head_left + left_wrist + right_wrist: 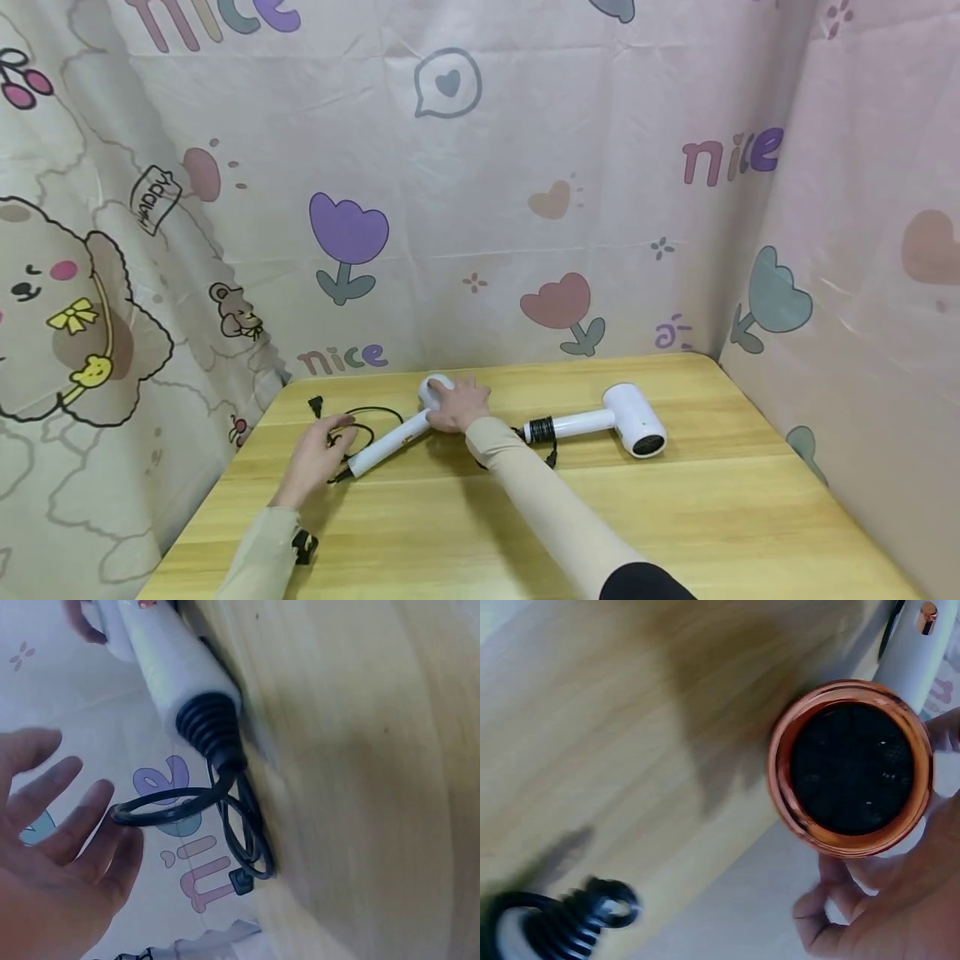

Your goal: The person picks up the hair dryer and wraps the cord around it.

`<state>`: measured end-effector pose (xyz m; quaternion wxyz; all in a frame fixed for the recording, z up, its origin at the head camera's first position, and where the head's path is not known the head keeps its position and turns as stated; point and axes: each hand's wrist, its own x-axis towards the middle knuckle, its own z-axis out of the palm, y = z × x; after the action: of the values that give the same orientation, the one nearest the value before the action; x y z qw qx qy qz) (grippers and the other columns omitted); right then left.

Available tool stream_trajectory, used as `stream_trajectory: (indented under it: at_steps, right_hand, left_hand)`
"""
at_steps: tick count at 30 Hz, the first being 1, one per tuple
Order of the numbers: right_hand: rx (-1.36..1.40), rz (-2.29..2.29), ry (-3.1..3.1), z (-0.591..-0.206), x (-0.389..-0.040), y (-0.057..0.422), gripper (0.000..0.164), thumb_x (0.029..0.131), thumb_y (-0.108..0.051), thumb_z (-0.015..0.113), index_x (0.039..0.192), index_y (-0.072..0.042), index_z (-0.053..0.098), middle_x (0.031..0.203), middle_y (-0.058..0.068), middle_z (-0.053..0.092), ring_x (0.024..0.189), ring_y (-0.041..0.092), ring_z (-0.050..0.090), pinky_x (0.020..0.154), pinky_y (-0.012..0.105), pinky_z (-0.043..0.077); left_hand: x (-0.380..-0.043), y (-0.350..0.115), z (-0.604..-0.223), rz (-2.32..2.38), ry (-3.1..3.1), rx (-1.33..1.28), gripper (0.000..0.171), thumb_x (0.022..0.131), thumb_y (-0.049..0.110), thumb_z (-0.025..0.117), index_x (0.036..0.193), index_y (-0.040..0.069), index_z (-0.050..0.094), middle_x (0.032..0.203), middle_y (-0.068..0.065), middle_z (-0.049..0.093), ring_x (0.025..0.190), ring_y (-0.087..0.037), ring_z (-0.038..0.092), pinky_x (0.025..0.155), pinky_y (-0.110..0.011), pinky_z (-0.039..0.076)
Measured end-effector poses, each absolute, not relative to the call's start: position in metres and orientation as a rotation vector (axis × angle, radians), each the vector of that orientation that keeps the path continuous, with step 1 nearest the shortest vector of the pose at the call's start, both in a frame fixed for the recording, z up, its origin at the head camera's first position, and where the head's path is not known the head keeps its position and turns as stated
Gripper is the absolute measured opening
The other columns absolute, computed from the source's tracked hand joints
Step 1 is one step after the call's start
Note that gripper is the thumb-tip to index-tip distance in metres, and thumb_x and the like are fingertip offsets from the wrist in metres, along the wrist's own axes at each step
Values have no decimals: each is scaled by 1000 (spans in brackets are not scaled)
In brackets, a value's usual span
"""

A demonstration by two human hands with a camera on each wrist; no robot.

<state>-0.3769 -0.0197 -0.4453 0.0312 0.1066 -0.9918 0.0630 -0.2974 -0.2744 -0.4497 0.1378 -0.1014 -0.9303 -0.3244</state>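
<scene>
A white hair dryer (pixel 388 445) lies slantwise on the left half of the table, its head toward the back. My right hand (pixel 461 407) grips that head, with fingers on its sides. In the right wrist view the dryer's copper-coloured ring (pixel 778 776) surrounds a dark round end, and the hand (pixel 900 900) is behind it. My left hand (pixel 315 458) is beside the handle's lower end, fingers loosely bent and spread. A loop of the black cord (pixel 169 817) reaches the fingertips of that hand (pixel 67 862) in the left wrist view. The ribbed cord sleeve (pixel 211 731) sticks out of the handle.
A second white hair dryer (pixel 633 421) lies to the right, its black cord (pixel 540 430) wound round the handle. The first dryer's plug (pixel 316 406) is near the table's back left. Patterned curtains (pixel 480 183) border the wooden table (pixel 675 517) at the back and both sides.
</scene>
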Motion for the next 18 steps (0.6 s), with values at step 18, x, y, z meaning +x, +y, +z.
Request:
stream_trajectory:
  at_steps: [18]
  right_hand:
    - [113, 1523, -2852, -456, -380, 29, 67, 75, -38, 77, 126, -1, 52, 106, 13, 61, 88, 25, 58, 73, 37, 52]
  left_hand:
    - [-303, -267, -448, -959, -2750, -347, 54, 102, 36, 53, 144, 4, 46, 141, -24, 50, 128, -46, 47, 100, -63, 40]
